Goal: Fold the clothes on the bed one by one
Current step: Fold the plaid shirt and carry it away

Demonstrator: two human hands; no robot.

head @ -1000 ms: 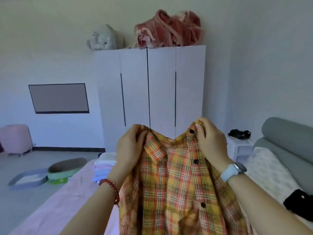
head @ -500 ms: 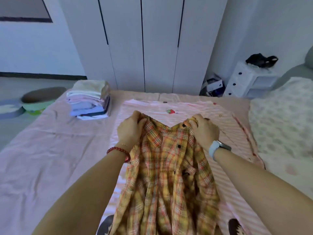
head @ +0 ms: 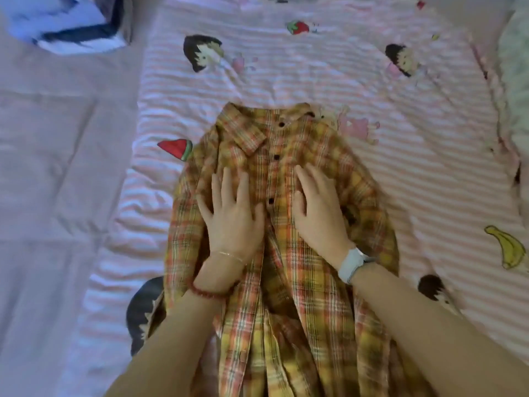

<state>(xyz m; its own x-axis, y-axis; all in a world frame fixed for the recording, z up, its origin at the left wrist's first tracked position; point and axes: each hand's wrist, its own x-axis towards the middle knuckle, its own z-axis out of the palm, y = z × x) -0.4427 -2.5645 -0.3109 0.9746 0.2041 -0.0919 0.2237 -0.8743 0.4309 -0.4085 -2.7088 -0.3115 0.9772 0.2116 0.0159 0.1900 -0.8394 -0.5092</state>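
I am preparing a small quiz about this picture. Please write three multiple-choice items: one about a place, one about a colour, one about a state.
1. Where does the plaid shirt lie?
A. on the striped cartoon blanket
B. on the floor
C. on a chair

2. What colour is the watch band?
A. black
B. light blue
C. green

3. How are the hands?
A. gripping the collar
B. flat on the shirt
C. off the shirt

Answers: 1 A, blanket shows around the shirt. 2 B, pale blue at the right wrist. 3 B, left hand and right hand press with straight fingers.
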